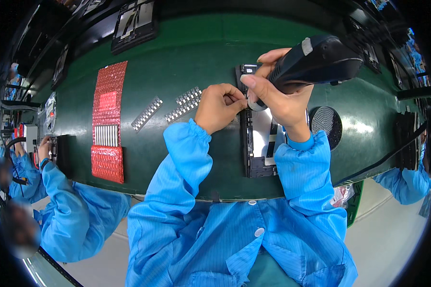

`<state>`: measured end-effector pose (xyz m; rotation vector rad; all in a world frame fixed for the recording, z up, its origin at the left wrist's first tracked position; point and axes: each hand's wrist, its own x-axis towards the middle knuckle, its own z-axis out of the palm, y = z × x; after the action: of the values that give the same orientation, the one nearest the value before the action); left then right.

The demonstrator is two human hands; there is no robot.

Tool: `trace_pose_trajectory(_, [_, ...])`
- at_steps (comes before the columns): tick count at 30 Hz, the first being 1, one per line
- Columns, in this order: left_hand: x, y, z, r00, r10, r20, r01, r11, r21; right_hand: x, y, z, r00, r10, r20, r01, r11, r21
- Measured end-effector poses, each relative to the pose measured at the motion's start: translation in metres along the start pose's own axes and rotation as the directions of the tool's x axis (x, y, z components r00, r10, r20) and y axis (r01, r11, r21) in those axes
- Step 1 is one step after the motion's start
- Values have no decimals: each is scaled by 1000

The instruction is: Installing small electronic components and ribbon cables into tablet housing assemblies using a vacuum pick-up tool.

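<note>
My right hand (pixel 277 98) grips a black electric screwdriver (pixel 321 60), its tip pointing down at the left edge of a black rectangular device frame (pixel 254 153) lying on the green belt (pixel 187 57). My left hand (pixel 220 107) is pinched shut right beside the tip, fingers touching the frame's edge; whatever small part it holds is hidden. Both forearms wear blue sleeves.
Silver strips of small parts (pixel 183 104) and another strip (pixel 147 113) lie left of my hands. Red bubble-wrap sheets (pixel 108 122) hold a tray of silver pieces (pixel 106 135). A round black perforated dish (pixel 326 125) sits right. Co-workers in blue stand at left (pixel 57 201) and right (pixel 407 174).
</note>
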<state>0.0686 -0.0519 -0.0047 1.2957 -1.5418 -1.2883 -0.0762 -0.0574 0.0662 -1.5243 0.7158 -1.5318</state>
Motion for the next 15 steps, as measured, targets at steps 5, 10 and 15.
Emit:
trace_pose_trajectory(5, [2, -4, 1, 998, -60, -6, 59, 995, -78, 1, 0, 1, 1000, -6, -6, 6, 1000, -8])
trace_pose_trajectory(10, [2, -3, 2, 996, -83, -8, 82, 990, -113, 0, -1, 1, 1000, 6, -9, -6, 1000, -26])
trace_pose_trajectory(15, [2, -2, 1, 998, -69, -7, 68, 992, -108, -2, 0, 4, 1000, 24, -9, -24, 999, -23])
